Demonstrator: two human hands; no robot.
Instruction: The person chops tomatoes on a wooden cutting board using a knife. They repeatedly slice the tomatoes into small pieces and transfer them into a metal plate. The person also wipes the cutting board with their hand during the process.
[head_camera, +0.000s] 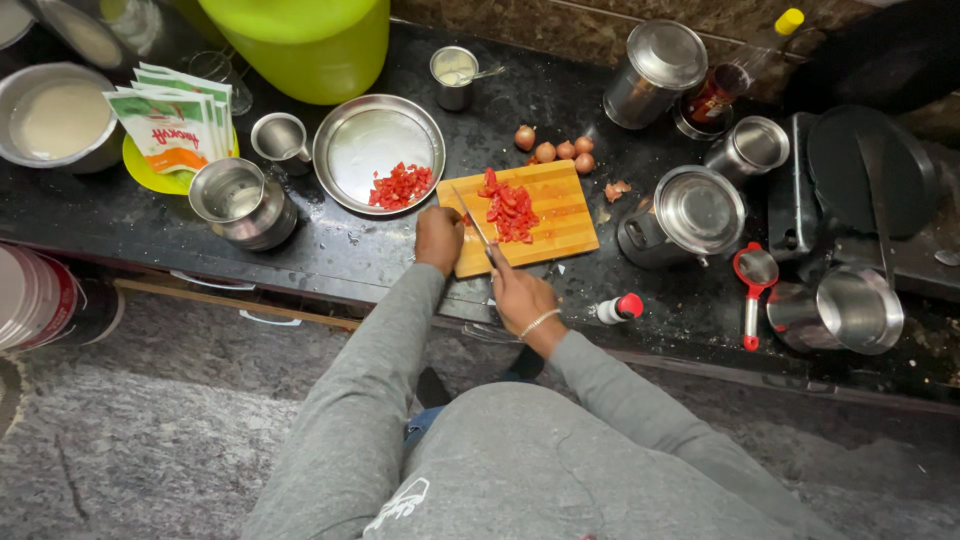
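Observation:
A wooden cutting board (560, 215) lies on the black counter with a pile of chopped red tomato (510, 210) on it. My right hand (520, 295) grips a knife (470, 218) whose blade reaches across the board's left part toward the tomato. My left hand (439, 238) rests closed at the board's left edge, beside the blade. A steel plate (360, 140) just left of the board holds more chopped tomato (401, 186).
Small onions (556, 150) sit behind the board. Steel pots (690, 215), cups (240, 200) and lidded tins stand around. A green container (310, 45), packets on a yellow plate (170, 125), a red strainer (755, 280) and a small red-capped bottle (618, 308) are nearby.

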